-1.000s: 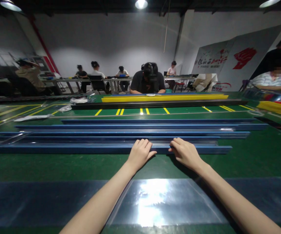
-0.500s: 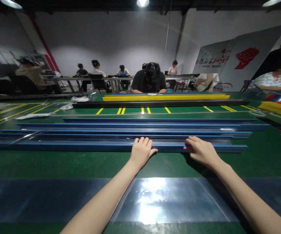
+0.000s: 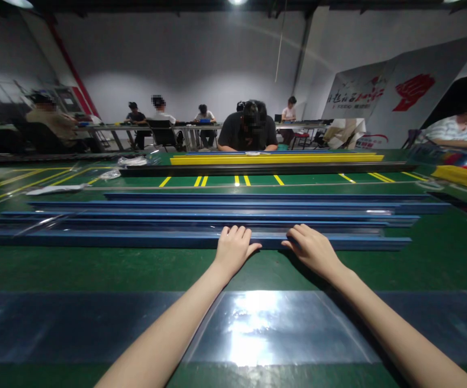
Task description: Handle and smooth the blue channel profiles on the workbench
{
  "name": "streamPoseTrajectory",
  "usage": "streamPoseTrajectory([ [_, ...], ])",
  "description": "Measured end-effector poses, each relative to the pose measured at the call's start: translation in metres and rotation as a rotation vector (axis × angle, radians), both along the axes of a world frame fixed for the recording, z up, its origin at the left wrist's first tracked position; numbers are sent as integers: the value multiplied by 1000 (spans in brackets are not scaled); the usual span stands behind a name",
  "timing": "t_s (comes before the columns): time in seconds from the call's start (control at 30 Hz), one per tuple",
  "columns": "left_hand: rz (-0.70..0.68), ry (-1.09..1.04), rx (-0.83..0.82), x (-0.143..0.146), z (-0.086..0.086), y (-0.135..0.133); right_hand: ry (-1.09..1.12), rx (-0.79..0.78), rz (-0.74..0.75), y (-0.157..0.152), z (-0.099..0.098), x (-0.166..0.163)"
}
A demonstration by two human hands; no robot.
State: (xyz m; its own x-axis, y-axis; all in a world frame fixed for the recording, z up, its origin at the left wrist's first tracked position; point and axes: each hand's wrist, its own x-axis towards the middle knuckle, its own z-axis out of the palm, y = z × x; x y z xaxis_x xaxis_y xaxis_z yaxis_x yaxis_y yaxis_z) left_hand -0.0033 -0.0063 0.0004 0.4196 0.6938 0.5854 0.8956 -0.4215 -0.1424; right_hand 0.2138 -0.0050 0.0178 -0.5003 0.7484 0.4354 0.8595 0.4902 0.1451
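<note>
Across the green tabletop runs a long blue plastic strip [image 3: 136, 242], the nearest of several lying parallel. My left hand [image 3: 233, 247] rests over it near the middle, fingers curled across its upper edge and thumb pointing right on the near side. A short gap to the right, my right hand [image 3: 310, 247] grips the same strip, its fingers bent over the top and its thumb toward the left. The fingertips of both hands are hidden behind the edge. Just beyond lie more blue strips [image 3: 217, 206], some with clear film.
A wide clear plastic sheet [image 3: 75, 328] lies along the near side beneath my forearms. Farther back are a black strip [image 3: 258, 169], yellow strips [image 3: 277, 159] and crumpled plastic [image 3: 110, 174]. A co-worker [image 3: 247, 129] bends over the far edge; other people sit behind.
My right hand has slid left along the nearest blue strip, closer to my left hand. The left hand keeps its place on the strip. The camera view has shifted slightly.
</note>
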Motion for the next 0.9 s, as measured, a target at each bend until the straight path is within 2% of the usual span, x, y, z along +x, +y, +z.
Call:
streamPoseTrajectory([
  [0.23, -14, 5, -25, -2, 1, 0, -32, 45, -19, 0, 3, -2],
  [0.5, -173, 12, 5, -1, 2, 0, -59, -32, -98, -3, 10, 14],
  [0.7, -65, 32, -2, -1, 1, 0, -64, -45, -164, -2, 10, 31],
  [0.9, 10, 36, -13, 1, 1, 0, -74, -7, -155, -2, 8, 31],
])
